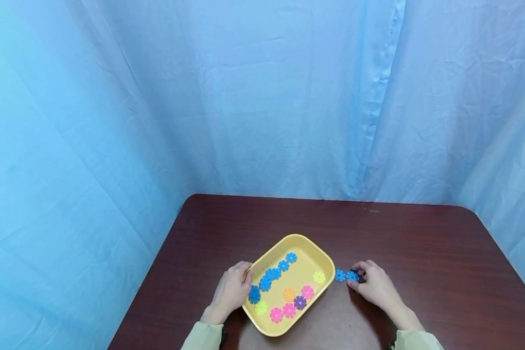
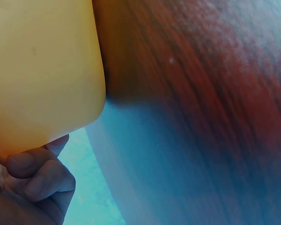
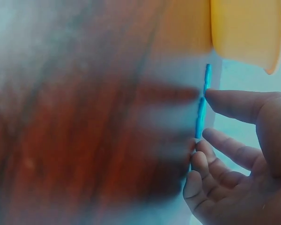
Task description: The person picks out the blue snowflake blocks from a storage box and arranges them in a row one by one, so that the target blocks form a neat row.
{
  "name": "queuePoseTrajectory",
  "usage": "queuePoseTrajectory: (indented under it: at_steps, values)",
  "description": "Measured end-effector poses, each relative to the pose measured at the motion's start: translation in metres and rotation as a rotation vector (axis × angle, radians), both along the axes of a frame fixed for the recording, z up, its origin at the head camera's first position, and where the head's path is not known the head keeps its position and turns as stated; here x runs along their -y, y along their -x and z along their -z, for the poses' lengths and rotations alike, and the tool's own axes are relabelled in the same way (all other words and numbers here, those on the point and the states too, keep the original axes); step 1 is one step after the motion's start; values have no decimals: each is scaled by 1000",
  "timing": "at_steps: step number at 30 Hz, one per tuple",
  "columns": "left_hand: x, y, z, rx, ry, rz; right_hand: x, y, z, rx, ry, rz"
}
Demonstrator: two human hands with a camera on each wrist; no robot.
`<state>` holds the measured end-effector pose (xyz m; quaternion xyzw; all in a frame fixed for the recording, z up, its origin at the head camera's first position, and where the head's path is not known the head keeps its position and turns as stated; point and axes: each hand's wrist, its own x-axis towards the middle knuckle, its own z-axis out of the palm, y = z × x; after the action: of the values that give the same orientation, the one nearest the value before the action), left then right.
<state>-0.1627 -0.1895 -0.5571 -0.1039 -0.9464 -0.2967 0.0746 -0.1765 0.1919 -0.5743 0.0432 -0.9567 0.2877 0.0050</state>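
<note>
Blue, notched and flat, the gripped disc (image 1: 352,276) lay between the thumb and forefinger of the right hand (image 1: 376,288), which were narrowly spread and held it at opposite edges; the remaining fingers were loosely bent beside it. A second blue disc (image 1: 340,275) met it edge to edge, just beside the yellow tray (image 1: 300,273); whether the two were interlocked could not be told. Good handling, as judged here, called for a light grip on the rim alone, both discs level with the tabletop (image 1: 420,243), and a steady tray, since a tilt or a nudge from its wall might have parted the pair. The fingers of the left hand (image 1: 231,291) were curled about the tray's outer wall, the thumb over its rim, a hold suited to steadying. Inside, a row of blue discs (image 1: 273,273) followed the left side; pink discs (image 1: 276,315), a purple disc (image 1: 300,303) and an orange disc (image 1: 289,294) lay toward the opposite side, with two yellow discs (image 1: 319,277) well apart. Pale blue curtains (image 1: 267,121) hung beyond.
</note>
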Motion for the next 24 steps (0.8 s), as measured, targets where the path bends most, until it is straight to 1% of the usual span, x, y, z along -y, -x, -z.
queuePoseTrajectory:
  at_steps: [5, 10, 17, 24]
  values:
    - [0, 0, 0, -5, 3, 0, -2, 0, -4, 12, 20, -28]
    - [0, 0, 0, -5, 2, 7, -4, -2, -11, 18, 24, -35]
    - [-1, 0, 0, 4, -10, 6, -4, 0, -28, 20, 10, -41]
    - [-1, 0, -1, -11, -11, 3, -2, 1, -43, -17, -7, -73]
